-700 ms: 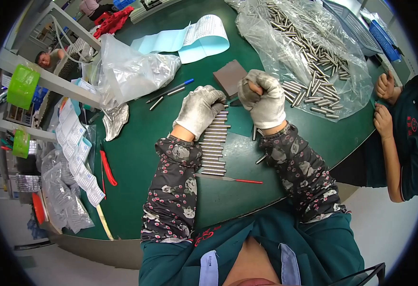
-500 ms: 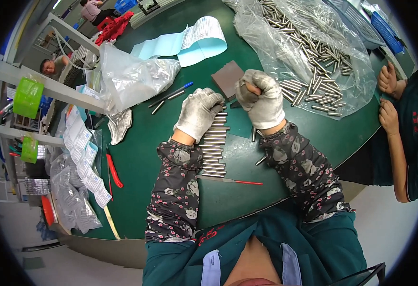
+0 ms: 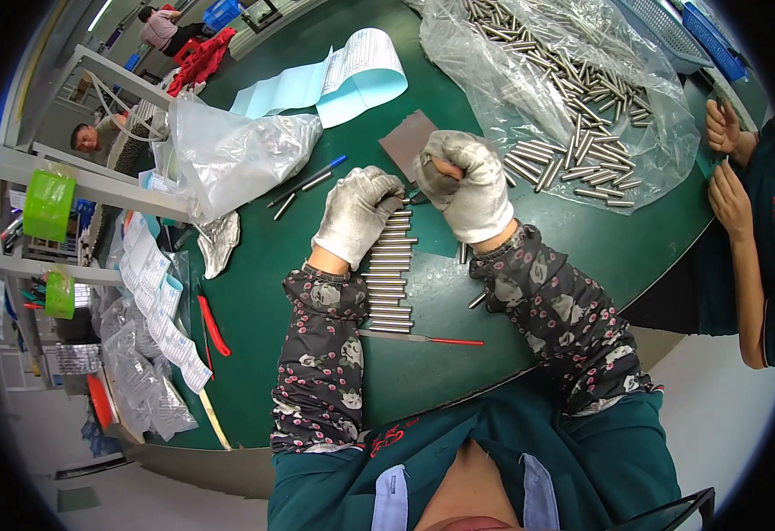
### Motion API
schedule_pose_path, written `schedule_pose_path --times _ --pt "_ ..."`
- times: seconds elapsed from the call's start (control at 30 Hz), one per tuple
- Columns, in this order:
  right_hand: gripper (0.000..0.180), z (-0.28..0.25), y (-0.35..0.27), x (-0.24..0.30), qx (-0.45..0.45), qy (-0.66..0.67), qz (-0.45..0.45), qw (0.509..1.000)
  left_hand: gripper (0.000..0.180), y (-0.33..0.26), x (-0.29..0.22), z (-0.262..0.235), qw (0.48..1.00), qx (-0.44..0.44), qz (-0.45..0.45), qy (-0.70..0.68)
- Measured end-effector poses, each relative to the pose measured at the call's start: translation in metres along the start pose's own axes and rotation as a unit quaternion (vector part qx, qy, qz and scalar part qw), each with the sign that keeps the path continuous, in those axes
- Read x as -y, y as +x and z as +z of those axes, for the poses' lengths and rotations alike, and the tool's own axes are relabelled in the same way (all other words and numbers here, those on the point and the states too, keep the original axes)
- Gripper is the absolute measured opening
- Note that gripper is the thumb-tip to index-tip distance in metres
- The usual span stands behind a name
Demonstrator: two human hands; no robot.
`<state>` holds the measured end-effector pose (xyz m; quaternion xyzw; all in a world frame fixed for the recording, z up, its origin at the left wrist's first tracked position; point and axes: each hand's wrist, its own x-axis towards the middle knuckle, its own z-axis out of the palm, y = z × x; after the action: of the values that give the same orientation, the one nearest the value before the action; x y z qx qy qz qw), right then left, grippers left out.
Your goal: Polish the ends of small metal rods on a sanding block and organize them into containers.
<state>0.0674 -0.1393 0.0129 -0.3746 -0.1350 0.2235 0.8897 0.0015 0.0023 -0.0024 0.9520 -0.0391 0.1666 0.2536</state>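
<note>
Steel rods (image 3: pixel 390 281), short and bright, are lying side by side in a neat column on the green tabletop (image 3: pixel 255 292), running from near the person's chest out toward the hands. The left hand (image 3: pixel 356 215), in a grey-white knit glove, is resting palm down with curled fingers on the far end of that column, touching the top rods; whether it is pinching one cannot be told. The right hand (image 3: pixel 465 184), gloved the same, is closing into a fist just right of it, apparently gripping a small dark tool or rod whose tip is poking out toward the left hand.

Judging by the layout, the work looks only partly done: over a dozen rods are lined up, while a far bigger loose heap (image 3: pixel 573 97) is waiting on crinkled clear plastic at the far right. A few strays (image 3: pixel 478 301) are lying beside the column.

A thin red-handled tool (image 3: pixel 423 338) is lying across the near end of the column. A dull grey-brown square pad (image 3: pixel 405 142) is sitting just beyond the hands. Two pens (image 3: pixel 308 186) and a puffy clear bag (image 3: pixel 228 155) are lying to the left, with pale blue paper sheets (image 3: pixel 334 84) farther off. Another person's bare hands (image 3: pixel 728 168) are working at the right edge.
</note>
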Motion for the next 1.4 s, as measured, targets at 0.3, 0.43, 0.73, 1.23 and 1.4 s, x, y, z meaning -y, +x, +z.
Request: schedule_pose_path --times 0.3,0.43,0.73,1.23,1.4 --pt "0.022 -0.009 0.002 -0.001 0.048 -0.002 -0.005 0.999 0.012 0.001 0.000 0.001 1.000 -0.004 0.003 0.002" --pt "0.024 0.009 -0.001 -0.004 -0.069 -0.031 -0.014 0.997 0.013 0.000 0.002 0.002 1.000 0.004 -0.007 0.001" --pt "0.029 0.004 0.012 -0.004 0.117 -0.247 -0.078 0.959 0.012 0.002 0.005 0.004 1.000 0.010 -0.019 -0.006" --pt "0.034 -0.013 0.004 0.001 0.033 -0.073 -0.042 0.996 0.016 0.002 -0.013 -0.009 0.987 0.016 0.057 0.148" --pt "0.032 -0.014 0.006 -0.006 0.004 -0.058 -0.063 0.996 0.014 0.004 -0.015 -0.008 0.989 0.018 0.065 0.130"
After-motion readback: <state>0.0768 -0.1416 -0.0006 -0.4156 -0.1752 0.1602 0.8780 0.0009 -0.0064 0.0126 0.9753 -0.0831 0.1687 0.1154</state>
